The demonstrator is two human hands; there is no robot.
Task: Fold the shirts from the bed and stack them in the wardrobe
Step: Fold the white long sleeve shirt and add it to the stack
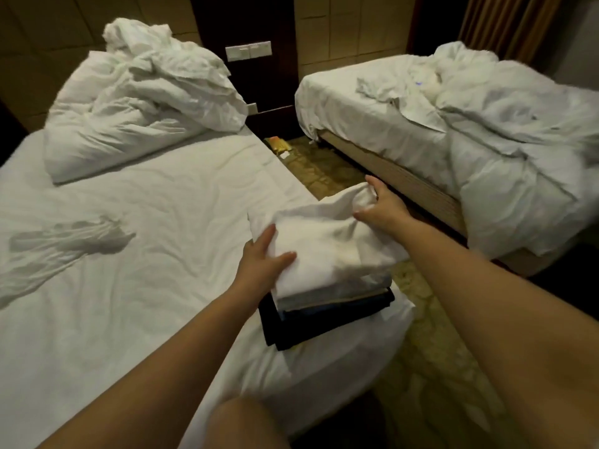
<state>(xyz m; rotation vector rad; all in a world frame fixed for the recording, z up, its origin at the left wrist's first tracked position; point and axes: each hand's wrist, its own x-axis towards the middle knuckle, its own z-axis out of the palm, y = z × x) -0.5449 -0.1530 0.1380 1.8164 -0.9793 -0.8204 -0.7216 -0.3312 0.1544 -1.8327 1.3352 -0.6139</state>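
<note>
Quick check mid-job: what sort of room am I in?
Most likely a hotel twin room: the near bed and a second bed, both in rumpled white linen, a switch panel on the dark wall between them, and a curtain behind.

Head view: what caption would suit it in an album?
Left hand presses and right hand grips a folded white shirt atop a stack of folded clothes on the bed.
</note>
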